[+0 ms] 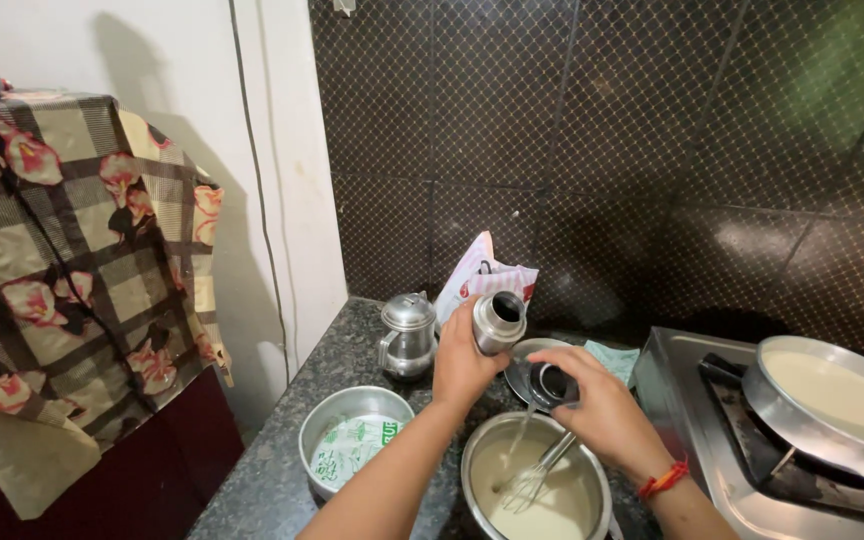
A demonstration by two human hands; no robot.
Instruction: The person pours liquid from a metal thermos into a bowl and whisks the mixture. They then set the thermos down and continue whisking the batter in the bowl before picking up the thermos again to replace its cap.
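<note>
My left hand [464, 362] grips a small steel canister [499, 321], tilted with its open mouth toward the right. My right hand [600, 397] holds the canister's round lid [553, 381] just beside it, above a steel pot [479, 452] of pale batter. A wire whisk [535, 476] rests in the batter, its handle leaning up toward my right hand. A thin stream seems to fall from the lid area into the pot.
A steel bowl [324, 420] holding a green-printed plastic pouch sits left of the pot. A lidded steel jug [408, 335] and a plastic bag [476, 272] stand behind. A round pan of batter [820, 400] sits on the stove [692, 420] at right. A patterned cloth [62, 260] covers something at left.
</note>
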